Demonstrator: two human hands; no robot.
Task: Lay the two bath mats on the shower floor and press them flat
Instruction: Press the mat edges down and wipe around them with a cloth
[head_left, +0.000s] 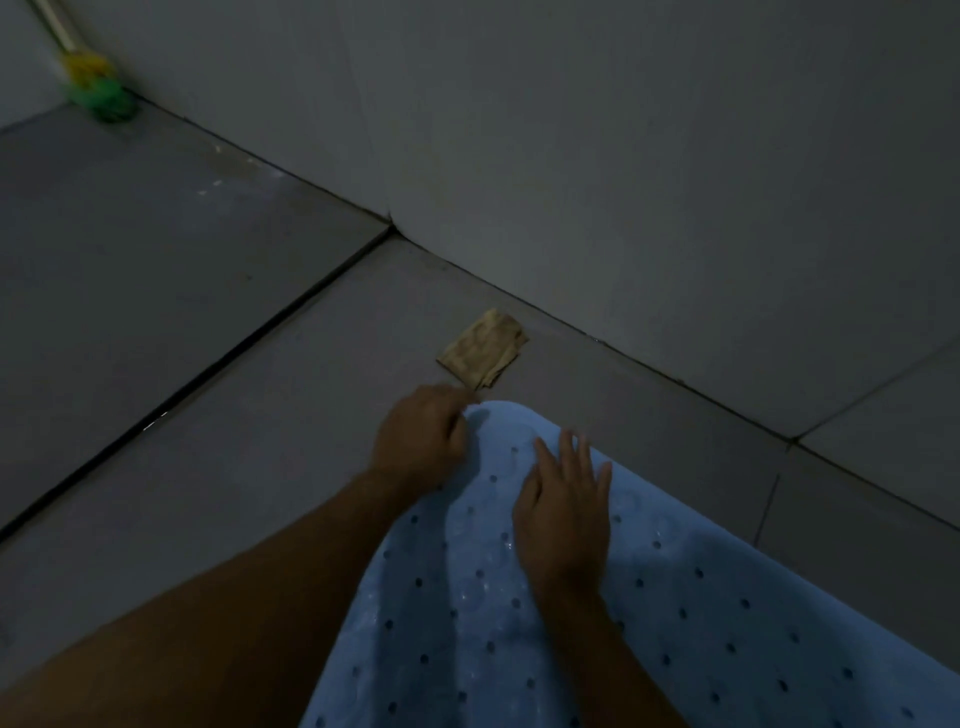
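The bath mat (675, 623) lies on the floor tiles (208, 312), with its long axis running from the lower right of the frame toward the centre. The right hand (563, 499) rests on it palm down, fingers straight and spread. The left hand (421, 436) is nearer the rounded far end, fingers curled at the mat's left edge, apparently pinching it. Just beyond that end lies a folded brown cloth (483, 348). No second mat is in view.

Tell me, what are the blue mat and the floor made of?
The blue mat looks like soft rubber or plastic: it bends in a curve, has rows of little holes and a slight shine. The floor looks like big grey tiles with a dull finish and dark grout lines between them.
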